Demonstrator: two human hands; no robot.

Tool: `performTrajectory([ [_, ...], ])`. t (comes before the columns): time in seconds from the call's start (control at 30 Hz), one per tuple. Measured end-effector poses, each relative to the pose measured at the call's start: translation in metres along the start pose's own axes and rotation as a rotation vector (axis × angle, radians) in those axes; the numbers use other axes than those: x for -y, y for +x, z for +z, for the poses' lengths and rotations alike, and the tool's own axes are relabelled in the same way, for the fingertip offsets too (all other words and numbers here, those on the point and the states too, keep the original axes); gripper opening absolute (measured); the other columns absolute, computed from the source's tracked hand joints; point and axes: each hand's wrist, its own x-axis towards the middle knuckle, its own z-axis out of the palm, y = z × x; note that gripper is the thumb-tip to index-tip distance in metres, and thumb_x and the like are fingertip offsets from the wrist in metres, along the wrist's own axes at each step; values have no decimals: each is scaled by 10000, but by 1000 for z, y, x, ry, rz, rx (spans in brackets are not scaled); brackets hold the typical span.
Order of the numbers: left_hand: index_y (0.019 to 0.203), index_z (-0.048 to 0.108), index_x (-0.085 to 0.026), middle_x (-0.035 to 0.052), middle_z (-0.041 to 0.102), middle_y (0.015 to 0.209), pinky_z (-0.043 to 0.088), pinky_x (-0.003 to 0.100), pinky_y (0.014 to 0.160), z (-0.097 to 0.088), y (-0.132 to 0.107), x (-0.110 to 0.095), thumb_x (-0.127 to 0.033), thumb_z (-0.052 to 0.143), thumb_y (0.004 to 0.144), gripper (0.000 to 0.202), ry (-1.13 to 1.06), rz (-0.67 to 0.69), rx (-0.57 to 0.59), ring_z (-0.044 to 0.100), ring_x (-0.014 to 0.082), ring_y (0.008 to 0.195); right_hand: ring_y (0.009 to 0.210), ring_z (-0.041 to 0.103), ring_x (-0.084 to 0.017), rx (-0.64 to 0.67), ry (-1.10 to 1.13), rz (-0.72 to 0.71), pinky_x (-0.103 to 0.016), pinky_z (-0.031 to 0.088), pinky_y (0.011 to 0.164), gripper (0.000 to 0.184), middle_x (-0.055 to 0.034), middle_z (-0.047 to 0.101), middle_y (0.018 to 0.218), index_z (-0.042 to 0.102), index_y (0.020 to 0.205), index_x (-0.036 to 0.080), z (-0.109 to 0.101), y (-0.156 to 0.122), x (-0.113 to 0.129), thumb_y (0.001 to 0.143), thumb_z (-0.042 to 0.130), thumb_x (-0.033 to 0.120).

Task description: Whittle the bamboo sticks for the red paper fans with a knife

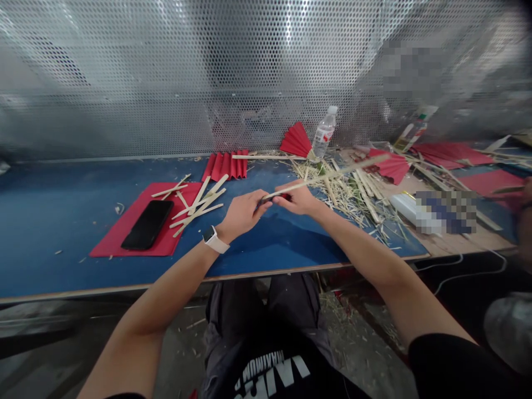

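Close together above the blue table, my two hands work on a long pale bamboo strip. My left hand, with a white-banded watch, is closed at the strip's near end. From there the strip slants up over my right hand toward the right. Closed fingers of that right hand hold a small red-and-dark tool that looks like a knife; its blade is mostly hidden between the hands. Short bamboo pieces lie left of my hands, partly on red paper. A heap of shavings is at right.
A black phone rests on the red paper. Pleated red paper, a red fan and a water bottle stand along the perforated metal wall. Another red fan lies at right, near another person's arm.
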Motion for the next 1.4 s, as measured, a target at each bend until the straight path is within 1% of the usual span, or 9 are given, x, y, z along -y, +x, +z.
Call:
performTrajectory([
  [0.1, 934, 632, -214, 51, 671, 794, 455, 331, 688, 6, 2, 4, -673, 249, 1190, 649, -87, -97, -1, 634, 200, 673, 616, 438, -176, -1, -12, 94, -355, 308, 659, 624, 0, 501, 616, 637, 782, 235, 0, 4, 6, 1104, 411, 720],
  [0.27, 856, 626, -221, 47, 690, 782, 481, 344, 740, 11, 6, 12, -624, 314, 1193, 611, -207, -192, -82, 643, 194, 690, 564, 425, -152, 44, 72, 221, -355, 297, 627, 766, 8, 478, 561, 556, 673, 237, 1, 11, 14, 1094, 380, 852],
  [0.47, 709, 555, -228, 23, 618, 670, 441, 345, 702, 16, 8, 17, -600, 409, 1171, 610, -217, -303, -136, 575, 176, 653, 549, 479, -145, 56, 215, 359, -345, 350, 620, 861, -12, 541, 545, 539, 600, 235, 12, 13, 17, 1037, 369, 958],
  [0.63, 678, 522, -234, -8, 530, 601, 409, 339, 666, 20, 8, 15, -674, 439, 1150, 651, -280, -379, -225, 499, 155, 599, 547, 467, -135, -34, 302, 388, -334, 350, 616, 857, -8, 533, 564, 510, 614, 237, 28, 13, 21, 1019, 357, 976],
  [0.8, 718, 541, -236, -20, 503, 589, 378, 327, 602, 24, 8, 15, -752, 400, 1136, 679, -419, -426, -179, 471, 149, 563, 561, 435, -139, -70, 206, 377, -346, 311, 625, 835, 8, 487, 566, 484, 649, 240, 36, 12, 21, 1052, 307, 950],
  [1.0, 766, 604, -218, 14, 604, 669, 442, 333, 680, 18, 8, 16, -677, 461, 1140, 610, -304, -341, -120, 575, 178, 671, 567, 396, -145, 26, 68, 336, -369, 261, 609, 762, 7, 451, 562, 437, 649, 248, 11, 10, 12, 1107, 391, 855],
  [1.1, 693, 568, -222, 13, 587, 641, 425, 337, 679, 15, 8, 16, -624, 478, 1143, 610, -285, -316, -71, 555, 175, 647, 543, 388, -140, 111, 65, 297, -372, 278, 606, 761, 5, 466, 549, 445, 628, 246, -4, 9, 10, 1111, 426, 834],
  [1.17, 665, 548, -223, 8, 572, 629, 416, 334, 677, 15, 9, 16, -600, 487, 1144, 612, -285, -321, -71, 540, 168, 636, 537, 411, -140, 128, 92, 288, -370, 302, 612, 779, 3, 483, 544, 459, 617, 244, -6, 10, 11, 1102, 420, 852],
  [1.4, 692, 518, -232, -16, 512, 606, 391, 336, 646, 16, 9, 12, -649, 482, 1141, 614, -340, -393, -184, 485, 153, 604, 579, 489, -148, -44, 213, 362, -344, 344, 642, 849, -10, 532, 574, 502, 627, 237, 27, 14, 22, 1057, 315, 945],
])
